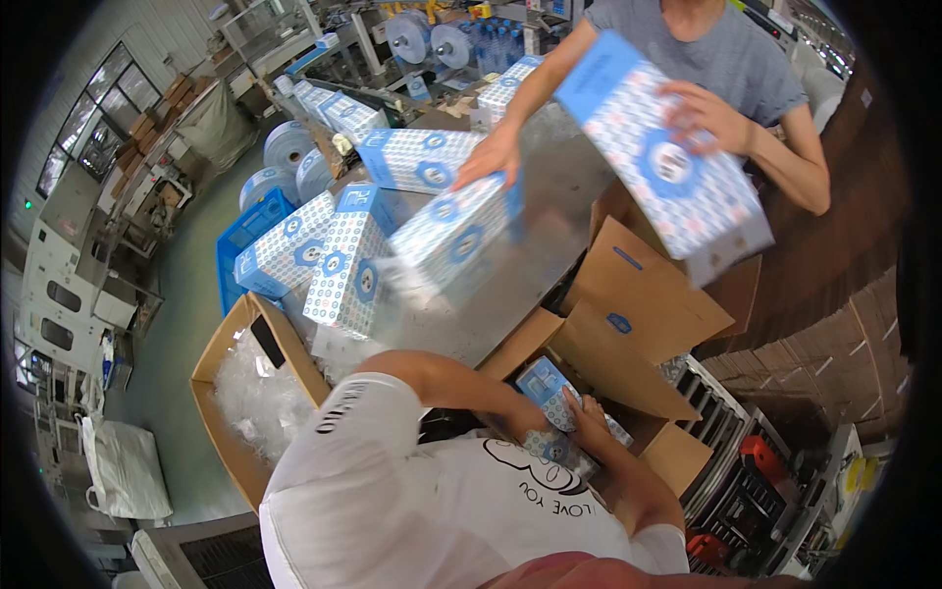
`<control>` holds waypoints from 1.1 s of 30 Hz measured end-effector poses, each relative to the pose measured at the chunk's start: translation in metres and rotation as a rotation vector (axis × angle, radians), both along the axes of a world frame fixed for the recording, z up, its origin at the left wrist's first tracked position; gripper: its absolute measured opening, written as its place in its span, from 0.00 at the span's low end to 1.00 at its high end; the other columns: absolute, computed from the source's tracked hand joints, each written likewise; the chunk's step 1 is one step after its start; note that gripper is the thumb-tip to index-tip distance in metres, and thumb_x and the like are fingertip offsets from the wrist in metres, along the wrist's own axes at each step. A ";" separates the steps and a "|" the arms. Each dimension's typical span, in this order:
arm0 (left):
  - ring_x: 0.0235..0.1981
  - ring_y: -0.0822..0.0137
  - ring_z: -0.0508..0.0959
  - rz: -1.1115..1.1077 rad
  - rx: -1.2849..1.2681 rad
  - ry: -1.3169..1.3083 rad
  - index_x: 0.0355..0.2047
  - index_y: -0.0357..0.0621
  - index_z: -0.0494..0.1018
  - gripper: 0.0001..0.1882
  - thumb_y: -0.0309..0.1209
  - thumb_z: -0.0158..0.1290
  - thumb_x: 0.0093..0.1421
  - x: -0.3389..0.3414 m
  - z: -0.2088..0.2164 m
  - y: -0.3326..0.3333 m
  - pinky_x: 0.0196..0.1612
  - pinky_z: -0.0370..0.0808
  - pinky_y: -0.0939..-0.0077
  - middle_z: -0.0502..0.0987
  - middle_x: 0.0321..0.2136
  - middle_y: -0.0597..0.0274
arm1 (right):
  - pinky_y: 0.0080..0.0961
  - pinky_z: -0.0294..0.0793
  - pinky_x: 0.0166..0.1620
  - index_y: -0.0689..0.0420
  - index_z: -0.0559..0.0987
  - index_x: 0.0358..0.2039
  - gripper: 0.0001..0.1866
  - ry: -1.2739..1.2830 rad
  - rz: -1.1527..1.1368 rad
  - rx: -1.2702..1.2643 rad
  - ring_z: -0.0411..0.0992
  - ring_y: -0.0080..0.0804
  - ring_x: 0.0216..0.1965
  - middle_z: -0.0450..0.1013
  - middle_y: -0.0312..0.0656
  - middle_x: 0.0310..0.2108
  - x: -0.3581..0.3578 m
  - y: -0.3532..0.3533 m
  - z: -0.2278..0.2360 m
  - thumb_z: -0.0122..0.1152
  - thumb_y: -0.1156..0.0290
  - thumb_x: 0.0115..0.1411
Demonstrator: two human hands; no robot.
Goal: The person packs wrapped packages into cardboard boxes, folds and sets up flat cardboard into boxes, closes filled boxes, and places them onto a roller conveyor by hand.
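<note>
Inside the open cardboard carton [677, 447] in front of me is a blue-and-white patterned box [546, 391]. My right hand [591, 426] grips this box, its fingers bent over the side. Reaching across from the left, my left hand [528, 418] is at the near side of the same box, and its fingers are hidden. More of the blue-and-white pattern [559, 450] shows below my hands; whether it is a second box I cannot tell.
Across the metal table [530, 285], a co-worker holds up one patterned box [667, 162] and touches another [456, 236]. Several such boxes [348, 260] stand at left by a blue crate [257, 231]. A carton of clear plastic [260, 393] is left of me, a roller conveyor [721, 461] right.
</note>
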State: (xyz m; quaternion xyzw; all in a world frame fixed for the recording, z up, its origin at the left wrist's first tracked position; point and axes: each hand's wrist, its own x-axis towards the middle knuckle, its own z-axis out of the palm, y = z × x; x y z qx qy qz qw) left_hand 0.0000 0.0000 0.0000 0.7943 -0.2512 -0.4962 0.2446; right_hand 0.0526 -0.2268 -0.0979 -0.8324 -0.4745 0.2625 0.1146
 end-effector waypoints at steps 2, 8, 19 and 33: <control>0.53 0.55 0.69 0.312 -0.133 -0.331 0.58 0.48 0.65 0.28 0.35 0.52 0.55 -0.015 0.006 0.032 0.56 0.66 0.59 0.69 0.53 0.53 | 0.46 0.62 0.55 0.46 0.47 0.69 0.58 0.042 -0.002 -0.258 0.62 0.55 0.52 0.62 0.57 0.50 -0.012 0.009 -0.055 0.72 0.73 0.41; 0.53 0.43 0.69 1.341 1.075 -1.120 0.65 0.56 0.55 0.48 0.43 0.63 0.43 -0.111 0.072 0.264 0.57 0.65 0.56 0.68 0.48 0.35 | 0.39 0.67 0.55 0.53 0.63 0.62 0.42 -0.080 0.137 -0.425 0.68 0.52 0.51 0.68 0.56 0.50 0.025 0.068 -0.064 0.70 0.66 0.46; 0.45 0.46 0.76 0.962 0.363 -0.703 0.65 0.38 0.49 0.50 0.55 0.57 0.53 -0.148 0.096 0.226 0.47 0.74 0.54 0.76 0.41 0.44 | 0.40 0.59 0.62 0.54 0.60 0.63 0.36 -0.446 0.350 0.494 0.62 0.46 0.60 0.65 0.49 0.56 0.097 0.443 0.214 0.55 0.80 0.52; 0.46 0.54 0.70 0.417 -0.097 -1.153 0.48 0.37 0.68 0.35 0.28 0.62 0.34 -0.090 0.050 0.280 0.55 0.62 0.63 0.71 0.42 0.50 | 0.41 0.51 0.66 0.50 0.45 0.69 0.56 -0.771 0.777 -0.046 0.53 0.47 0.65 0.56 0.55 0.62 0.133 0.477 0.225 0.65 0.76 0.41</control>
